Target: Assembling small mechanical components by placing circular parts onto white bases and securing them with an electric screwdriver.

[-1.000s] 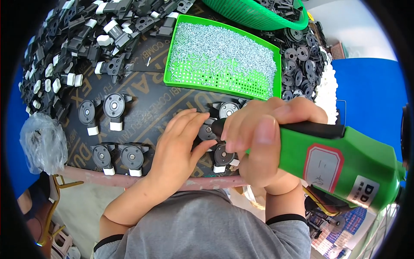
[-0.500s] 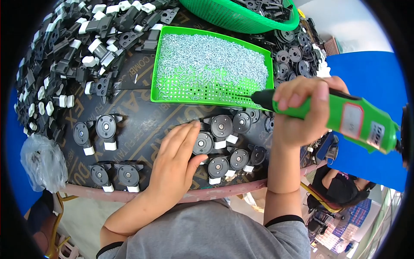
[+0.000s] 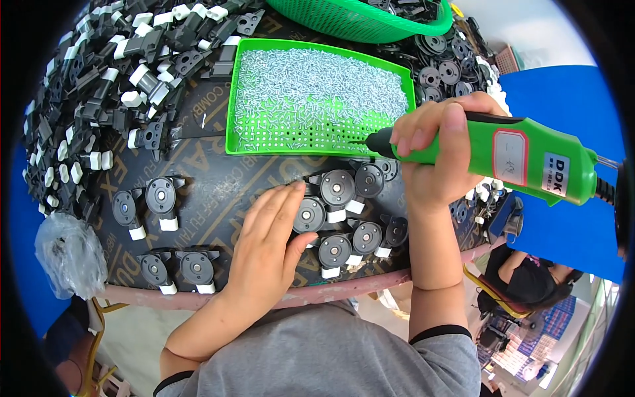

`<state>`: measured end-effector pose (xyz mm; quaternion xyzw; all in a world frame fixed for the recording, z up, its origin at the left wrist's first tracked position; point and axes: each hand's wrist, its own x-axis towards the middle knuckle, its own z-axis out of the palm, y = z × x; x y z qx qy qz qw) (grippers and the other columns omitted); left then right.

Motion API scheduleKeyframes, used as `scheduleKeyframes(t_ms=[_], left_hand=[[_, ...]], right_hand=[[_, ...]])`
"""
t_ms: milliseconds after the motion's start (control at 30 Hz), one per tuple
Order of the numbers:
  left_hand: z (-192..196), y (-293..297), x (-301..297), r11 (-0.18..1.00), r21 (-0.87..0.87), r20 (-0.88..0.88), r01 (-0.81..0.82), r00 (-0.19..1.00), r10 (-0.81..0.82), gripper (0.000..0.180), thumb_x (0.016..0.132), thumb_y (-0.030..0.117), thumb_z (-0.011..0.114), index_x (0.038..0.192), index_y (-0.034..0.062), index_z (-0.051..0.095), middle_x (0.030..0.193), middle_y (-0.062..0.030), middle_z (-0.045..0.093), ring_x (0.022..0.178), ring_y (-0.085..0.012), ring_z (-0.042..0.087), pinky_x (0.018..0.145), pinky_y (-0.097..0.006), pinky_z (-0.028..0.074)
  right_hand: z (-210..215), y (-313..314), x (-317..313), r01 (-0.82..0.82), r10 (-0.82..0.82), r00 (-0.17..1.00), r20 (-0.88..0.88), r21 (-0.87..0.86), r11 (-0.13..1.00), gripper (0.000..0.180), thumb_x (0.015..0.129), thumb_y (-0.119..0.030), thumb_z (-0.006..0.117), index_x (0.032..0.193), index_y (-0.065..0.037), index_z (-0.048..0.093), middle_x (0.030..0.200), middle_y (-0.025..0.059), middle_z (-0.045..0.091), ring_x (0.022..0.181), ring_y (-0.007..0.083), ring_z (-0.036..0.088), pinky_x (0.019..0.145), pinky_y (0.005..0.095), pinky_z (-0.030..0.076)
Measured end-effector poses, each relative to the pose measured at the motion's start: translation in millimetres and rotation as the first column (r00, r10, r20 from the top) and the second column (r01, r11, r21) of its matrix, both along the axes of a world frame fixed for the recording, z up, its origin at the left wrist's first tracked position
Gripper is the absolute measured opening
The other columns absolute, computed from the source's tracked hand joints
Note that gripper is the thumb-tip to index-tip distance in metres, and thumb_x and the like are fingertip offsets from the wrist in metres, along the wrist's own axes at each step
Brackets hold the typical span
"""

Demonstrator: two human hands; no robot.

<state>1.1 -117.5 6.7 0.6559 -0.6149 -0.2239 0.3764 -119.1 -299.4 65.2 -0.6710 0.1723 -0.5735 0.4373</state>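
My right hand (image 3: 433, 149) is closed round a green electric screwdriver (image 3: 529, 159) with a black nose. Its thin bit points left over the near right part of a green perforated tray (image 3: 230, 126); I cannot tell whether the tip touches a screw. Small silvery screws (image 3: 317, 79) fill the tray's far side. My left hand (image 3: 268, 231) lies on the table with fingers stretched and thumb apart, holding a round black part (image 3: 309, 215) between them. The rest of that part is hidden under the hand. Several similar disc parts with white ends (image 3: 337, 188) lie just right of it.
More disc parts (image 3: 161, 195) lie left of my hand. A heap of black-and-white pieces (image 3: 126, 86) covers the far left. Beyond the tray stands a green basket (image 3: 357, 23), with loose discs (image 3: 433, 76) to its right. A clear plastic bag (image 3: 69, 255) sits at the left edge.
My right hand and the screwdriver have shifted left, bringing the bit farther over the tray. My left hand stays at the same round part. The whole view has moved slightly.
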Motion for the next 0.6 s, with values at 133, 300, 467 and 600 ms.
scheduleKeyframes(t_ms=[133,300,467,600], left_hand=[[-1,1,1,1.0,0.0,0.005,-0.007,1.0,0.007,0.059,0.088,0.015,0.067,0.14,-0.0011,0.045,0.134,-0.0191,0.052,0.126,-0.0384,0.047,0.105,-0.045,0.039],[3,-4,0,0.999,-0.047,-0.03,0.009,0.999,-0.01,0.059,0.084,0.009,0.069,0.139,0.0,0.046,0.133,-0.0177,0.053,0.124,-0.0383,0.048,0.103,-0.045,0.041],[0,-1,2,0.999,-0.044,-0.025,-0.029,0.999,0.028,0.058,0.081,0.004,0.07,0.134,0.0006,0.049,0.131,-0.0164,0.054,0.122,-0.0379,0.049,0.101,-0.044,0.042],[5,-3,0,0.998,-0.057,-0.051,-0.036,0.998,0.033,0.054,0.08,0.004,0.071,0.129,-0.0005,0.051,0.126,-0.0166,0.056,0.121,-0.0376,0.05,0.1,-0.044,0.043]], right_hand=[[0,1,0,-0.021,0.021,1.0,-0.004,-0.018,1.0,0.015,0.096,-0.011,0.051,0.109,-0.008,0.043,0.059,0.0045,0.047,0.046,0.0155,0.045,0.045,0.0317,0.043],[53,35,-28,-0.262,0.262,0.965,0.007,-0.031,0.965,0.02,0.102,-0.024,0.037,0.113,-0.009,0.045,0.065,0.0032,0.045,0.05,0.0145,0.043,0.045,0.0305,0.039],[37,79,-23,-0.472,0.471,0.878,-0.083,0.007,0.882,0.027,0.097,-0.014,0.058,0.115,-0.007,0.038,0.07,0.0087,0.057,0.051,0.0178,0.055,0.048,0.0337,0.051],[41,72,-20,-0.617,0.613,0.765,-0.197,0.048,0.785,0.031,0.095,-0.013,0.061,0.114,-0.007,0.038,0.069,0.0091,0.058,0.05,0.0205,0.056,0.05,0.0373,0.052]])
